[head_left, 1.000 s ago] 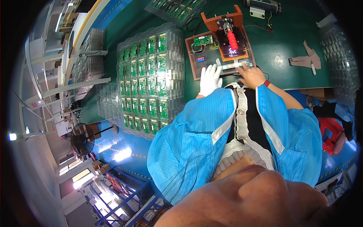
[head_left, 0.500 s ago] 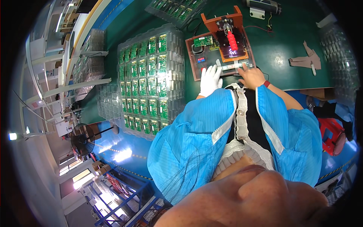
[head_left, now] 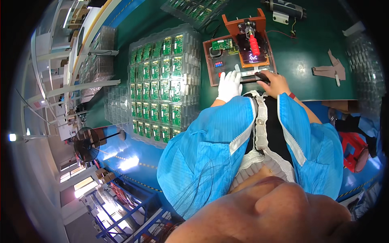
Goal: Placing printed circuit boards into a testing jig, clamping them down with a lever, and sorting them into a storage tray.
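Note:
My left hand point(head_left: 229, 85), in a white glove, rests with fingers stretched out at the front left of a reddish-brown test fixture point(head_left: 272, 56). Beside its fingertips runs a pale strip point(head_left: 246, 73) along the fixture's front. My bare right hand point(head_left: 277, 84) is closed on a dark, slim tool point(head_left: 261, 76) at the front right; its exact kind is hard to make out. Behind the hands stands a toggle clamp with a red handle point(head_left: 254, 44), over a lit plate. A green circuit board point(head_left: 222, 44) lies at the fixture's back left.
Stacked clear trays point(head_left: 190, 81) of green circuit boards stand on my left, with another board tray point(head_left: 196, 10) farther back. A dark cylindrical device point(head_left: 287, 9) lies at the back right. On the right of the green table point(head_left: 300, 81) is a beige cloth piece point(head_left: 330, 69).
My right hand now holds a dark slim tool that was not visible in it before. The left hand stays by the fixture's front. The whole view has shifted slightly.

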`<control>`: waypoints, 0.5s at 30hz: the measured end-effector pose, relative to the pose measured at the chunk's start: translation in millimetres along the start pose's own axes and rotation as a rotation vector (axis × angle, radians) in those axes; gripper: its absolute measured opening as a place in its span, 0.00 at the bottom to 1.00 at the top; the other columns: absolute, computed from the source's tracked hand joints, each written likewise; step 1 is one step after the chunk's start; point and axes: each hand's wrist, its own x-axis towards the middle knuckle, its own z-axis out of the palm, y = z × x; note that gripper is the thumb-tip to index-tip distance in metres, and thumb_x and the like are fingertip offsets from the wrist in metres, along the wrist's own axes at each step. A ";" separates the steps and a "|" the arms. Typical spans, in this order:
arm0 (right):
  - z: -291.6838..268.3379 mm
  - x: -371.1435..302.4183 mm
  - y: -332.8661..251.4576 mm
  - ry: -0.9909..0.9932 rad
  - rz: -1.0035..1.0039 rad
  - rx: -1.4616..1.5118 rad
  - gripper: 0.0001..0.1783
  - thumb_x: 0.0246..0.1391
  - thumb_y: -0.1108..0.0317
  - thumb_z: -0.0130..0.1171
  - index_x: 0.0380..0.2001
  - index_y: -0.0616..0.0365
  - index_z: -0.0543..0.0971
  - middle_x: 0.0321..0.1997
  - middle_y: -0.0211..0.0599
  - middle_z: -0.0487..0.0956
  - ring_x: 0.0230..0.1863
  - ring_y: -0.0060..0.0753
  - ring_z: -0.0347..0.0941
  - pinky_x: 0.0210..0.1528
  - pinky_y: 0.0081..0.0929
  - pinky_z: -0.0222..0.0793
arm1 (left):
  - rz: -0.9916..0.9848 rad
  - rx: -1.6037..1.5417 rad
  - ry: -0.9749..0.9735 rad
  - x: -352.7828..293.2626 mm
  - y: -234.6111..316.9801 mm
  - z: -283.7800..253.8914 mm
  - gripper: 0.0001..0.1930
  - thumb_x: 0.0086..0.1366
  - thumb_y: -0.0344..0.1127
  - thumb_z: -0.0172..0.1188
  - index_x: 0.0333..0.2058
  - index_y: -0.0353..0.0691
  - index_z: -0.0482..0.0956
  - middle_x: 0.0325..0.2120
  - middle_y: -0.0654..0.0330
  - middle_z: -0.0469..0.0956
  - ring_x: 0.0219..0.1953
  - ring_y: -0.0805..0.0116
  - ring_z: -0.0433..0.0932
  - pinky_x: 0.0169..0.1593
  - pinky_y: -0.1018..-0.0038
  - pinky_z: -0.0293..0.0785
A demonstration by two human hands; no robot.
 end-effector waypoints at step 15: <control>-7.7 -5.0 -7.8 -0.170 0.500 1.263 0.22 0.59 0.55 0.53 0.48 0.62 0.73 0.31 0.39 0.79 0.21 0.21 0.70 0.23 0.17 0.65 | 0.027 0.091 0.037 -2.2 0.6 2.9 0.27 0.54 0.39 0.56 0.54 0.38 0.66 0.55 0.51 0.68 0.57 0.55 0.65 0.61 0.56 0.53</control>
